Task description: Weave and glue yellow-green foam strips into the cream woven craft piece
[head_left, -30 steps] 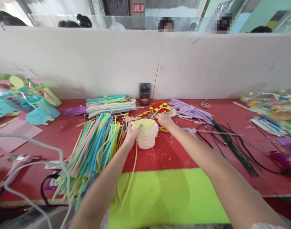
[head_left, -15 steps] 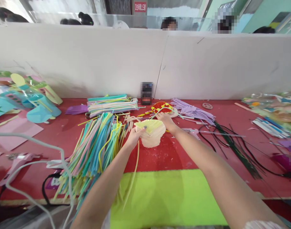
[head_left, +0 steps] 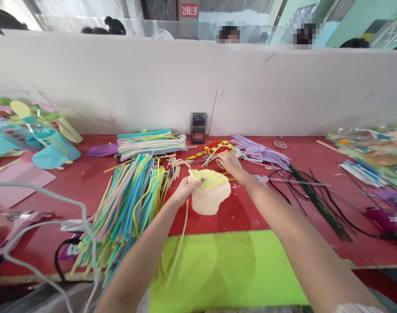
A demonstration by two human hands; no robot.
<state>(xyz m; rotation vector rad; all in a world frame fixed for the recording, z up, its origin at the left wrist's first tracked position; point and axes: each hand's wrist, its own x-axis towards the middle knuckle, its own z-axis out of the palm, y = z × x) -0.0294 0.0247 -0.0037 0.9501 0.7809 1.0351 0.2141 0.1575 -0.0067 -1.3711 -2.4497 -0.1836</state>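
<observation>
My left hand [head_left: 186, 188] is closed on the left edge of a flat head-shaped piece made of pipe cleaner rows [head_left: 211, 193], yellow on top and cream below. Its thumb lies on the yellow part. Beyond the piece, my right hand [head_left: 230, 161] reaches down with curled fingers. Something small and reddish shows at its fingertips, too small to name. A pale green pipe cleaner [head_left: 209, 159] lies by those fingers, in front of a red and yellow bundle [head_left: 223, 145]. A loose pale yellow strand [head_left: 182, 239] hangs below my left wrist.
A large heap of coloured pipe cleaners [head_left: 120, 208] lies left, with another bundle [head_left: 151, 144] behind it. Purple pipe cleaners [head_left: 262, 150], dark green stems [head_left: 319, 204] and black cable are right. A pink glue gun [head_left: 21, 228] lies far left. A green mat [head_left: 227, 265] covers the front.
The head-shaped piece has come slightly nearer and lower with my left hand. My right hand has shifted a little right, away from the piece, and the pale green pipe cleaner has moved.
</observation>
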